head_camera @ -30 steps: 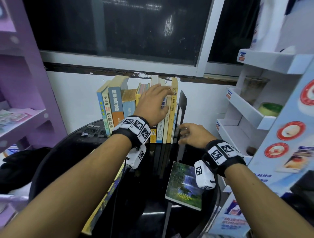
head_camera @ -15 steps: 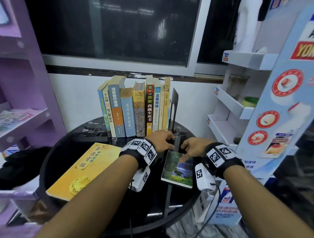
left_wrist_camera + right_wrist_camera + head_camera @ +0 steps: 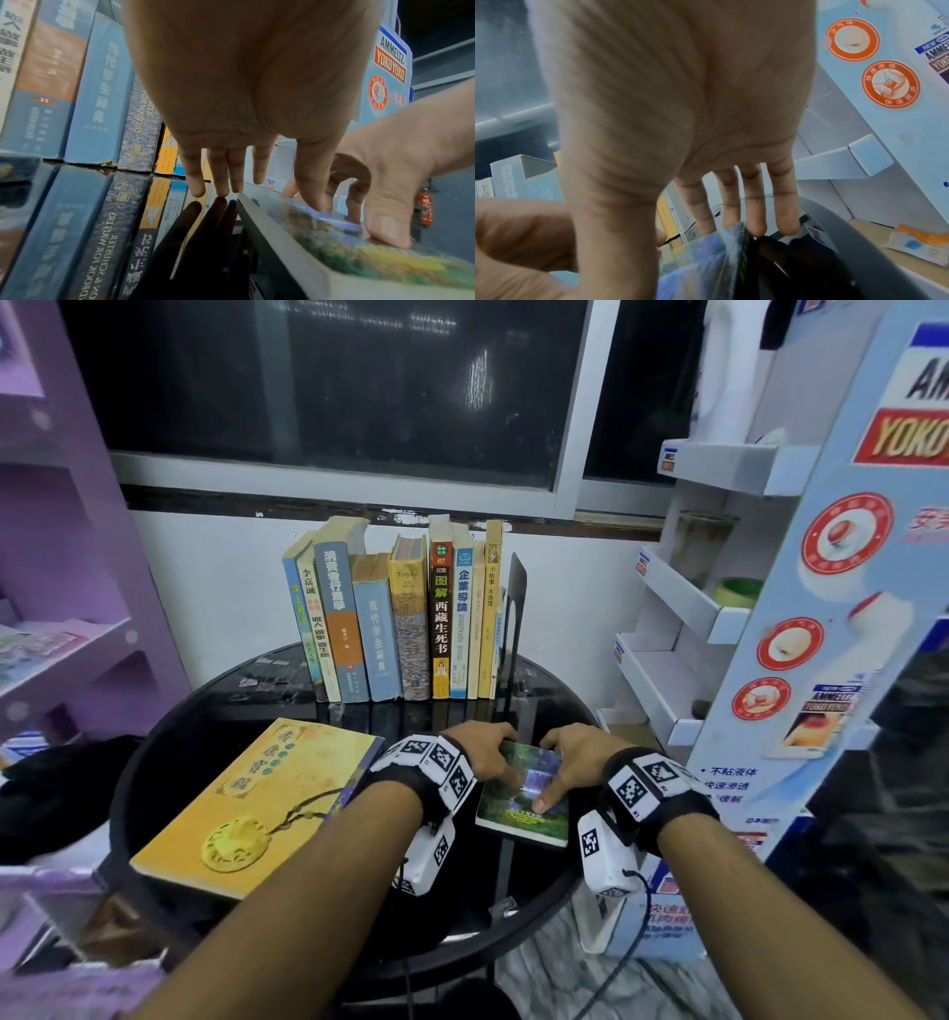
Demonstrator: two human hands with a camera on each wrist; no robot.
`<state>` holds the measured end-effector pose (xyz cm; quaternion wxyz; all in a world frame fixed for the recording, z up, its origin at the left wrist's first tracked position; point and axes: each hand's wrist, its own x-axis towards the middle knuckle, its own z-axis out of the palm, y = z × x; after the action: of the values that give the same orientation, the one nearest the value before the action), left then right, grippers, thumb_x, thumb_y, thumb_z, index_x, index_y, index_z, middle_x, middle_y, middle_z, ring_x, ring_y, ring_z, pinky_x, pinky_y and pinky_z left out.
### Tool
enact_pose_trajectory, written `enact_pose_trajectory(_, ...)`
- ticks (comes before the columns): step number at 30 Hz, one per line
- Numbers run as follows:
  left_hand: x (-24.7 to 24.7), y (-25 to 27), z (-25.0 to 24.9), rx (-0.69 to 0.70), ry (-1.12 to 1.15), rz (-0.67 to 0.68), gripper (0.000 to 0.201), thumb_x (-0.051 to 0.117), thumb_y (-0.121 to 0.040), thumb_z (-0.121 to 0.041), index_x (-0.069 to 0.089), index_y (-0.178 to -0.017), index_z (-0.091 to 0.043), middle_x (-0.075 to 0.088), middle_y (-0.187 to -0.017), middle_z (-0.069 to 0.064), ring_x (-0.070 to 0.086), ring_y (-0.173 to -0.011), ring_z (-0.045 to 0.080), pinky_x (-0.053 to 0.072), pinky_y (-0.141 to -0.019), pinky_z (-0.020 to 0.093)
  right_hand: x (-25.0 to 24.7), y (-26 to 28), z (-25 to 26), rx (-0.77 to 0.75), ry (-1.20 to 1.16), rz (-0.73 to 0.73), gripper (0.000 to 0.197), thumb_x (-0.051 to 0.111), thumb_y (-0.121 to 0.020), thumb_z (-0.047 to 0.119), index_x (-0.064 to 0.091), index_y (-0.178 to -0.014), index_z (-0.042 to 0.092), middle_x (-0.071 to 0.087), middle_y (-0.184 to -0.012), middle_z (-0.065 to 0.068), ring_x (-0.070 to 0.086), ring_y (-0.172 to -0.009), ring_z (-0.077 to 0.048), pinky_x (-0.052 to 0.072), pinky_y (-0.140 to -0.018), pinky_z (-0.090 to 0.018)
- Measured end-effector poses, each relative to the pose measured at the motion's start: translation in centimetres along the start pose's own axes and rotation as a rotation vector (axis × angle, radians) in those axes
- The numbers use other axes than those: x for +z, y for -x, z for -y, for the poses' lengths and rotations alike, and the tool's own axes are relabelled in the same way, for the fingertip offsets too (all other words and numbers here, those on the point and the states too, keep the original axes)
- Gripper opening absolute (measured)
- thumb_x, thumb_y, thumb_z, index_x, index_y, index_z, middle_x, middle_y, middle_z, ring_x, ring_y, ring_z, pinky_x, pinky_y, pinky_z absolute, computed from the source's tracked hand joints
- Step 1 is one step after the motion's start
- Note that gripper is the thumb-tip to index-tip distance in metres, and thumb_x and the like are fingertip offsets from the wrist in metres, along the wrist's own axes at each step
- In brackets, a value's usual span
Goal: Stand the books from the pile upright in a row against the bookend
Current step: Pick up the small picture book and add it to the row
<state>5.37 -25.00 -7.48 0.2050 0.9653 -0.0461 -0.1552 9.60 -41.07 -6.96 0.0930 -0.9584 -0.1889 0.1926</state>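
The green landscape-cover book (image 3: 524, 801) lies flat on the black round table (image 3: 169, 762), before the black bookend (image 3: 515, 613). The left hand (image 3: 485, 752) and right hand (image 3: 570, 757) grip its sides, thumbs on the cover. A yellow book (image 3: 257, 806) lies left; the book row (image 3: 400, 618) stands behind.

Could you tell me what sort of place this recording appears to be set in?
Probably a small shop or storeroom corner, not a library. A cardboard product display stand with branded panels stands on the right, purple shelving on the left, and the row of books sits on a round black table under a window.
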Motion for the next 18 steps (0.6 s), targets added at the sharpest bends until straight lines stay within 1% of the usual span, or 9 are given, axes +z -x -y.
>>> enact_pose_trajectory(2,0.2,0.0,0.1,0.000,-0.009,-0.016,0.075,0.070,-0.083,-0.039,0.033,-0.145,-0.019,0.048,-0.141,0.007,0.048,-0.125,0.024,0.041,-0.102,0.034,0.1,0.0,-0.1,-0.004,-0.019,-0.021,0.091,0.091,-0.057,0.040,0.052,-0.132,0.009,0.057,-0.130,-0.006,0.056,-0.114,-0.022,0.046,-0.096,-0.030)
enact_pose_trajectory(4,0.5,0.0,0.1,0.002,-0.014,-0.038,0.078,0.072,-0.081,-0.039,0.033,-0.145,-0.017,0.048,-0.141,0.008,0.048,-0.126,0.025,0.041,-0.102,0.034,0.3,-0.1,-0.3,-0.011,-0.037,-0.047,0.089,0.092,-0.052,0.040,0.055,-0.127,0.010,0.058,-0.127,-0.006,0.056,-0.110,-0.022,0.047,-0.094,-0.031)
enact_pose_trajectory(8,0.5,-0.4,0.3,0.001,0.014,-0.056,0.084,0.076,-0.077,-0.036,0.032,-0.145,-0.015,0.043,-0.142,0.008,0.045,-0.127,0.025,0.040,-0.104,0.036,0.4,0.1,-0.5,-0.022,-0.085,-0.110,0.090,0.096,-0.046,0.035,0.050,-0.122,0.017,0.045,-0.121,-0.006,0.052,-0.102,-0.022,0.047,-0.084,-0.031)
enact_pose_trajectory(10,0.4,-0.5,0.5,0.000,0.022,-0.062,0.089,0.077,-0.075,-0.037,0.029,-0.147,-0.015,0.038,-0.142,0.009,0.044,-0.126,0.026,0.040,-0.104,0.038,0.5,0.2,-0.6,-0.040,-0.125,-0.134,0.091,0.096,-0.046,0.031,0.047,-0.121,0.019,0.039,-0.116,-0.004,0.050,-0.100,-0.021,0.046,-0.082,-0.030)
enact_pose_trajectory(12,0.3,-0.6,0.7,-0.008,0.031,-0.067,0.094,0.079,-0.073,-0.038,0.027,-0.147,-0.017,0.033,-0.140,0.008,0.043,-0.126,0.027,0.041,-0.105,0.040,0.5,0.3,-0.6,-0.058,-0.172,-0.153,0.091,0.097,-0.045,0.029,0.046,-0.120,0.021,0.038,-0.117,-0.004,0.049,-0.101,-0.021,0.045,-0.080,-0.030)
enact_pose_trajectory(14,-0.1,-0.6,0.8,-0.017,0.077,-0.080,0.093,0.082,-0.069,-0.036,0.030,-0.145,-0.018,0.031,-0.135,0.007,0.043,-0.124,0.027,0.040,-0.105,0.040,0.3,0.4,-0.5,-0.100,-0.218,-0.168,0.087,0.097,-0.045,0.027,0.044,-0.113,0.024,0.043,-0.117,-0.005,0.050,-0.100,-0.021,0.045,-0.078,-0.031)
enact_pose_trajectory(16,-0.6,-0.5,0.7,-0.013,0.144,-0.099,0.089,0.085,-0.065,-0.031,0.036,-0.138,-0.019,0.033,-0.130,0.005,0.045,-0.120,0.025,0.041,-0.104,0.040,0.1,0.5,-0.4,-0.151,-0.283,-0.170,0.083,0.097,-0.045,0.024,0.042,-0.106,0.024,0.054,-0.113,-0.009,0.054,-0.093,-0.021,0.048,-0.075,-0.035)
enact_pose_trajectory(18,-1.0,-0.5,0.8,0.012,0.237,-0.109,0.079,0.087,-0.065,-0.024,0.040,-0.129,-0.018,0.043,-0.124,0.005,0.051,-0.111,0.023,0.046,-0.097,0.038,-0.3,0.6,-0.3,-0.177,-0.338,-0.169,0.080,0.097,-0.046,0.023,0.040,-0.103,0.024,0.062,-0.107,-0.012,0.055,-0.083,-0.020,0.050,-0.074,-0.039)
